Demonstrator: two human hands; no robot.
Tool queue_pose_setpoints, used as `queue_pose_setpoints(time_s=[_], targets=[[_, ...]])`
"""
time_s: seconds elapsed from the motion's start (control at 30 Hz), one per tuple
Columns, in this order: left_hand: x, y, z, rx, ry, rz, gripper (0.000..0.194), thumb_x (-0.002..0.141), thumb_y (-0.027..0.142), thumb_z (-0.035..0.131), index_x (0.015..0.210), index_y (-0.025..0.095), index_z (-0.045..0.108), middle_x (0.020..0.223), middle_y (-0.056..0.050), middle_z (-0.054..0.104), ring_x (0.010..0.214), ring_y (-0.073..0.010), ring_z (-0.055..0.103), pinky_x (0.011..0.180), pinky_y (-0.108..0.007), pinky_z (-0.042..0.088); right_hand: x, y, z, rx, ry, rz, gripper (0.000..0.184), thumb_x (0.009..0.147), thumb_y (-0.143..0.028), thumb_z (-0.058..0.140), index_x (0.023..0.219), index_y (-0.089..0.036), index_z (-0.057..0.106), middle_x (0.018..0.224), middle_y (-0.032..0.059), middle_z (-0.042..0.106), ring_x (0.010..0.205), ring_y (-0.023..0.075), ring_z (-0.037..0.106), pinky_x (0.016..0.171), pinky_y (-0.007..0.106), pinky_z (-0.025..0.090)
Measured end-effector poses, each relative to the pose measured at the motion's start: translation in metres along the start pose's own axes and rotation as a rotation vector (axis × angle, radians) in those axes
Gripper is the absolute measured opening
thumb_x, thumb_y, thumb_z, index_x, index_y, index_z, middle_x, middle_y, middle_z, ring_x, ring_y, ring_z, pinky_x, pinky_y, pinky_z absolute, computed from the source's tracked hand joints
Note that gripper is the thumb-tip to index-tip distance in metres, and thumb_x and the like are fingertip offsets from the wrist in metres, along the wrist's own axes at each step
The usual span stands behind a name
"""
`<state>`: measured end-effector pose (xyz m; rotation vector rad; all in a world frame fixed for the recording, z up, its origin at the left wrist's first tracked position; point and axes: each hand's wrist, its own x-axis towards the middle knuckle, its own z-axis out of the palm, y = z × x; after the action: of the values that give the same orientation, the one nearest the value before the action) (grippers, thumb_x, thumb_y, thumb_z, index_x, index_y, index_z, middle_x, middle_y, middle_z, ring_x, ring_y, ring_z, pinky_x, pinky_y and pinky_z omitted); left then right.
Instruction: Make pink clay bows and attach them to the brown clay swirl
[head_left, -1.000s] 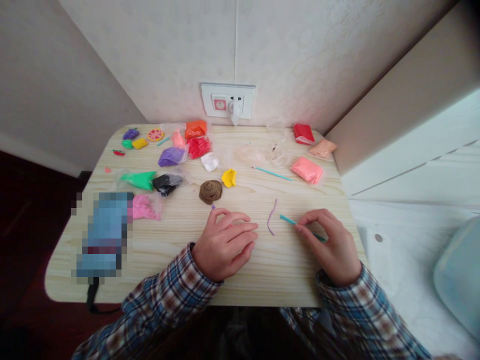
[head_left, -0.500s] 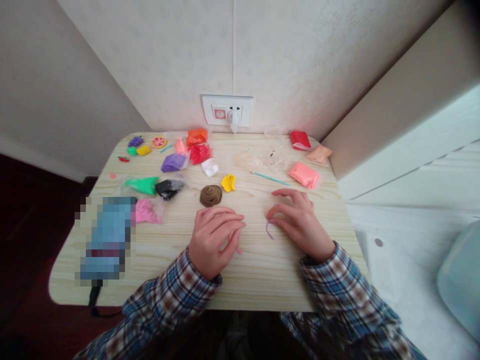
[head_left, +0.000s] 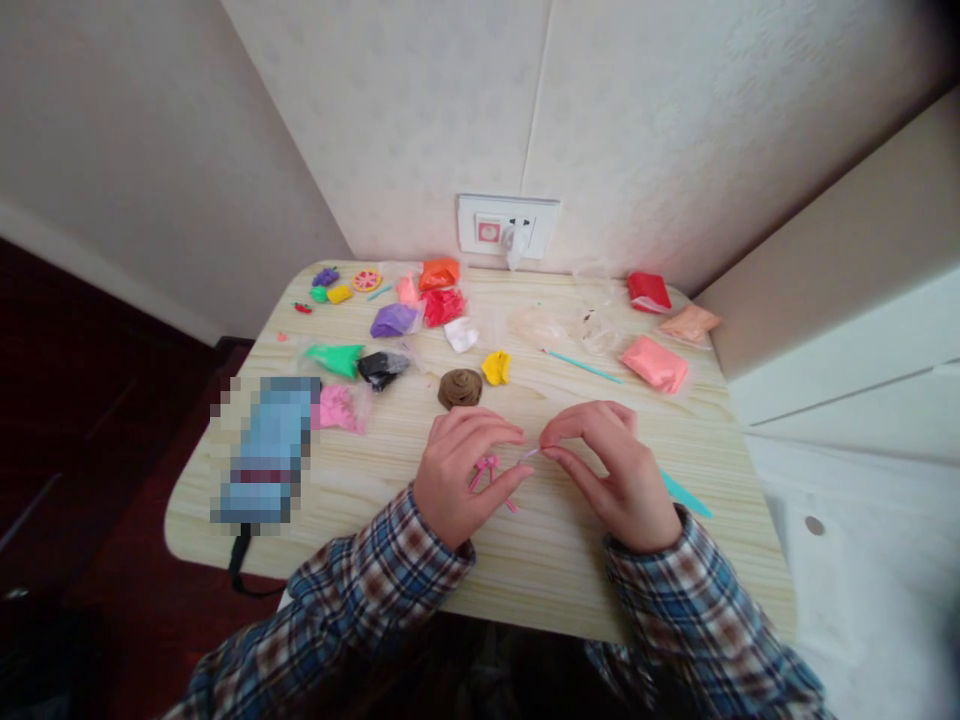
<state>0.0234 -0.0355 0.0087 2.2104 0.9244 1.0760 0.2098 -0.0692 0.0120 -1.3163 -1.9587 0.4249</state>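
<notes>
My left hand rests on the wooden table with its fingers curled round a small pink clay bow. My right hand pinches the end of a thin purple clay strand between thumb and forefinger, its tip close to the left fingertips. A teal modelling tool lies on the table just right of my right hand. A brown clay swirl and a yellow clay lump sit just beyond my hands.
Bags of clay lie across the back: green, black, pink, purple, red, orange, salmon. A teal stick, a blurred blue object, a wall socket and a white cabinet at right.
My right hand let go of the teal tool, picked up the purple strand and brought it to my left hand. The left hand now shows the pink bow. The view shifted right.
</notes>
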Motion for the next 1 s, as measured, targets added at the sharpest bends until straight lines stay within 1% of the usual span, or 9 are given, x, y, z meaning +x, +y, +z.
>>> queue_pose_setpoints(time_s=[0.13,0.23,0.3,0.4,0.53,0.67,0.83,1.0], targets=[[0.000,0.001,0.000,-0.030,0.023,-0.018,0.010,0.080,0.026,0.067,0.083,0.016,0.067,0.085,-0.007,0.073,0.088,-0.0224,0.063,0.083,-0.041,0.050,0.004,-0.009,0.007,-0.049,0.035,-0.077,0.008,0.088,-0.016,0.054,0.087,-0.023,0.053,0.079,-0.0013,0.064,0.079,0.0163,0.058,0.082,0.039,0.035],[0.000,0.000,0.001,-0.024,0.038,-0.021,0.006,0.081,0.022,0.065,0.078,0.017,0.066,0.082,-0.006,0.073,0.086,-0.0217,0.064,0.081,-0.040,0.050,0.004,-0.012,0.009,-0.058,0.049,-0.098,0.008,0.089,-0.016,0.053,0.089,-0.023,0.054,0.079,-0.0011,0.064,0.078,0.0166,0.058,0.081,0.038,0.035],[0.000,0.000,0.001,-0.031,0.059,-0.023,0.005,0.081,0.019,0.065,0.077,0.017,0.066,0.080,-0.006,0.073,0.084,-0.0209,0.064,0.079,-0.039,0.050,0.003,-0.012,0.010,-0.052,0.064,-0.083,0.008,0.088,-0.018,0.055,0.094,-0.023,0.054,0.082,0.0005,0.065,0.081,0.0179,0.058,0.081,0.038,0.036],[0.001,0.000,0.000,-0.047,0.102,-0.031,0.005,0.079,0.018,0.068,0.075,0.018,0.066,0.077,-0.004,0.072,0.082,-0.0197,0.064,0.078,-0.038,0.051,0.000,-0.009,0.010,-0.027,0.099,-0.036,0.013,0.087,-0.023,0.056,0.100,-0.022,0.055,0.089,0.0039,0.065,0.086,0.0203,0.058,0.079,0.038,0.038],[0.002,0.001,-0.001,-0.052,0.157,-0.034,0.010,0.075,0.015,0.071,0.069,0.017,0.064,0.072,-0.004,0.071,0.078,-0.0191,0.063,0.075,-0.037,0.051,-0.004,-0.004,0.010,0.018,0.191,0.037,0.013,0.086,-0.022,0.054,0.099,-0.022,0.056,0.091,0.0051,0.064,0.088,0.0217,0.057,0.079,0.040,0.041],[0.002,0.002,-0.002,-0.042,0.172,-0.034,0.009,0.076,0.015,0.070,0.070,0.018,0.065,0.073,-0.003,0.071,0.079,-0.0191,0.063,0.076,-0.038,0.051,-0.007,-0.002,0.010,0.038,0.261,0.088,0.014,0.085,-0.019,0.054,0.098,-0.022,0.058,0.092,0.0060,0.063,0.089,0.0224,0.057,0.079,0.041,0.043],[0.001,0.004,-0.004,-0.035,0.134,-0.037,0.008,0.081,0.016,0.064,0.075,0.018,0.068,0.077,-0.004,0.072,0.084,-0.0199,0.062,0.079,-0.039,0.050,-0.007,-0.002,0.011,0.032,0.233,0.097,0.013,0.086,-0.019,0.052,0.097,-0.022,0.058,0.091,0.0062,0.063,0.089,0.0225,0.057,0.078,0.041,0.044],[0.001,0.003,-0.003,-0.020,0.144,-0.034,0.007,0.079,0.017,0.067,0.072,0.019,0.066,0.075,-0.002,0.072,0.082,-0.0190,0.063,0.080,-0.038,0.049,-0.007,-0.002,0.012,0.019,0.215,0.096,0.013,0.086,-0.020,0.051,0.096,-0.022,0.059,0.091,0.0060,0.063,0.090,0.0229,0.057,0.080,0.042,0.043]])
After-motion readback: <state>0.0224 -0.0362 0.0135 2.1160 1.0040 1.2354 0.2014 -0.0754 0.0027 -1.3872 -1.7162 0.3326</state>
